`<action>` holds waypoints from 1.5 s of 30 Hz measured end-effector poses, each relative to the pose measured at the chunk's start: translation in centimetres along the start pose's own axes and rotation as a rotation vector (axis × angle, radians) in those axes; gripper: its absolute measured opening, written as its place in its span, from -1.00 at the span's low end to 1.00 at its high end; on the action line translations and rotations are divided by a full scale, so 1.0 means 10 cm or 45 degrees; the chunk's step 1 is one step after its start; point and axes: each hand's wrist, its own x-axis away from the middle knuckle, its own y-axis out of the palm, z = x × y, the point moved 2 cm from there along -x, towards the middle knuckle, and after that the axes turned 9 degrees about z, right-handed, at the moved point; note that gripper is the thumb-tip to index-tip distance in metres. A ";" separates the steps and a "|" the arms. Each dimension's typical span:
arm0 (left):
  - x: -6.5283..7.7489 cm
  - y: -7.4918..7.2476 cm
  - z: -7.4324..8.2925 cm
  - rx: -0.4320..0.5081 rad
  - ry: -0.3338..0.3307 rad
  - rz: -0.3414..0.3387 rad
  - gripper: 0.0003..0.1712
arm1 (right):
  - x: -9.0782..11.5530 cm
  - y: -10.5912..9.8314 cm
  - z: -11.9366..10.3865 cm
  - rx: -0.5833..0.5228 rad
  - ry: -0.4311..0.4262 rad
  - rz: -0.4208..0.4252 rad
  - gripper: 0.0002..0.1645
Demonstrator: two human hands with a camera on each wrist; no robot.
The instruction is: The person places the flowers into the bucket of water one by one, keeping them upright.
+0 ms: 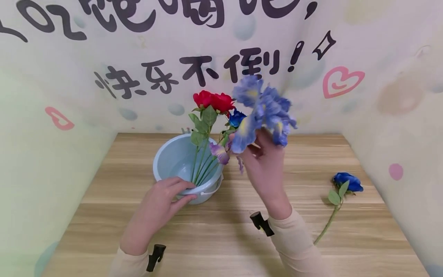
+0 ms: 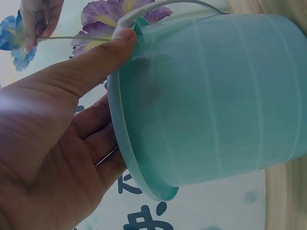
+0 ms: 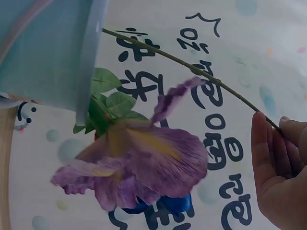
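Note:
My left hand (image 1: 157, 209) grips the near rim of a light blue bucket (image 1: 157, 161), thumb outside and fingers at the inner side, as the left wrist view (image 2: 62, 139) also shows. Above the bucket's right side, my right hand (image 1: 264, 169) pinches the stem (image 3: 192, 67) of a blue iris (image 1: 264, 105) just under its bloom. In the right wrist view that stem slants down to the bucket's mouth. Inside the bucket stand a red flower (image 1: 212, 100), a blue rose (image 1: 236, 118) and a purple iris (image 3: 144, 163), leaning right.
Another blue rose (image 1: 347, 181) lies on the wooden table (image 1: 225, 238) at the right, its stem toward the near edge. Printed walls (image 1: 207, 42) enclose the back and sides. The bucket's white handle (image 1: 214, 188) hangs down its near right side.

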 end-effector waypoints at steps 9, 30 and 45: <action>0.01 0.02 -0.02 0.017 0.039 0.028 -0.73 | 0.31 0.18 0.18 0.278 -0.073 -0.107 -0.85; 0.01 0.02 -0.01 0.061 0.056 0.051 -0.77 | 0.71 0.38 0.58 0.412 -0.082 -0.280 -0.68; -0.01 0.03 0.00 0.081 0.064 0.070 -0.78 | 0.82 0.34 0.67 0.371 -0.009 -0.211 -0.78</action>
